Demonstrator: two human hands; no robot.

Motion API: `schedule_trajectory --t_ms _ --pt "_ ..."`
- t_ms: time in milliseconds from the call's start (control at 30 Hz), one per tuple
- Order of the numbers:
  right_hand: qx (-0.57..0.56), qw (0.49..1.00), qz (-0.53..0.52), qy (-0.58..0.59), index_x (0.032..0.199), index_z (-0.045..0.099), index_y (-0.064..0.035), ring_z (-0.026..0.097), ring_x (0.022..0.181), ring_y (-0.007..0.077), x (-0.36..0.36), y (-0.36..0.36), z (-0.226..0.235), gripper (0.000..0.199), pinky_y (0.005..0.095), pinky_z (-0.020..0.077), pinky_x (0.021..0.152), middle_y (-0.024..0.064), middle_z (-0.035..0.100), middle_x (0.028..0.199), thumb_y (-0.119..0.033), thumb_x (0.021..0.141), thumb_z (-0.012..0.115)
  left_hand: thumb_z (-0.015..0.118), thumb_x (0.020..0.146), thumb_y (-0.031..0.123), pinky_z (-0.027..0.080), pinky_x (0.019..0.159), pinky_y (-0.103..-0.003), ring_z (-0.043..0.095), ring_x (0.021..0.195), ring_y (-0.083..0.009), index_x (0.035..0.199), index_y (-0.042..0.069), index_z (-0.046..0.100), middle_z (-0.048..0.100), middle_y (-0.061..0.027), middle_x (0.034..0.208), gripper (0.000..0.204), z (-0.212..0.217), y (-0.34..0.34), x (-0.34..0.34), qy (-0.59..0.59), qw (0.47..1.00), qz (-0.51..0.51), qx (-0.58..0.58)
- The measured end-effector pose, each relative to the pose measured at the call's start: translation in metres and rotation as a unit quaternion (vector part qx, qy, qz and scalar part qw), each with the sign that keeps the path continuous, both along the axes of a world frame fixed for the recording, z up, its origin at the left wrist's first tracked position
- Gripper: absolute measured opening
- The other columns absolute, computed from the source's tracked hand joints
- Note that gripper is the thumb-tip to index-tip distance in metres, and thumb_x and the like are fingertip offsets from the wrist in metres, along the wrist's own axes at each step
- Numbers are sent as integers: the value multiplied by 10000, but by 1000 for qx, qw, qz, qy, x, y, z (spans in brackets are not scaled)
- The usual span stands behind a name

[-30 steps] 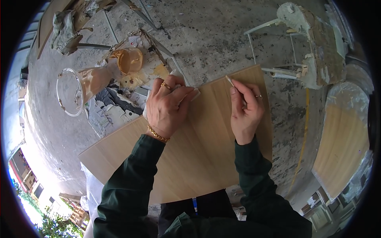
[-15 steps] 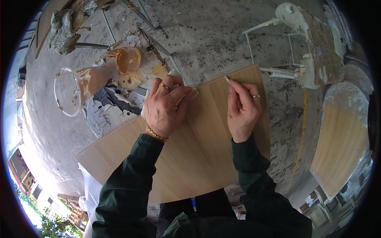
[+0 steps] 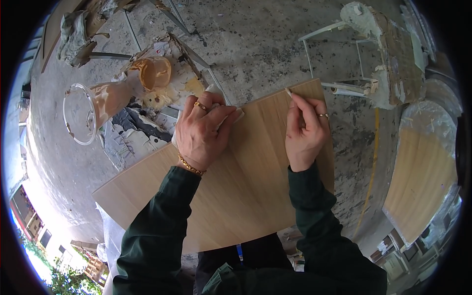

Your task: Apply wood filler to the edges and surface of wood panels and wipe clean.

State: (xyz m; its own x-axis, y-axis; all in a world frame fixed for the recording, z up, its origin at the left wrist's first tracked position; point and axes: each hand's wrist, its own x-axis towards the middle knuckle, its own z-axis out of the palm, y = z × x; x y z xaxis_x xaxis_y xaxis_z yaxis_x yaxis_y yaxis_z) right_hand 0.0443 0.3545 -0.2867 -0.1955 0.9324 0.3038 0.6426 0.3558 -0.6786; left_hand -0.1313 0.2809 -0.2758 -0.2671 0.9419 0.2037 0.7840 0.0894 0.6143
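Observation:
A wood-grain board (image 3: 246,191) lies in front of me, its far edge slanting up to the right. My left hand (image 3: 200,130) rests at that edge, fingers closed around a crumpled white cloth (image 3: 212,89) that pokes out past the knuckles. Farther right, my right hand (image 3: 307,130) pinches a small, thin, pale stick-like piece (image 3: 288,91) between thumb and forefinger. Its tip is at the board's far edge, near the right corner. The rest of the piece is hidden by the fingers.
Beyond the board at left, a paint-crusted stool (image 3: 182,51) bears a clear plastic cup (image 3: 114,98) smeared with tan paste and an orange-brown cup (image 3: 155,73). A crusted stool (image 3: 393,64) stands at far right. Below it lies a plastic-wrapped board (image 3: 418,187).
My right hand has slid a little right and away from me along the far edge with the pale piece. The left hand has shifted only slightly left.

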Motion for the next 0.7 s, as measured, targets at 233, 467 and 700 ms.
schedule_trajectory --t_ms 233,467,700 --pt "18 996 82 -33 956 651 -84 536 748 238 -7 -8 5 288 336 457 639 52 540 829 34 696 614 714 696 109 421 617 -314 507 728 -226 773 109 659 564 -13 828 94 -1 0 -1 0 1000 -3 4" --pt "60 997 12 -52 912 658 -82 540 736 244 9 17 1 217 339 457 637 54 543 801 19 724 615 710 696 131 436 570 -322 500 704 -212 759 119 641 548 17 826 95 -3 1 -1 20 1000 -6 16" --pt "56 993 74 -66 949 653 -84 540 746 231 1 5 8 267 334 459 642 48 540 809 28 710 613 710 706 136 434 560 -321 499 696 -210 757 121 641 545 19 821 87 -3 1 -1 18 1000 -7 20"
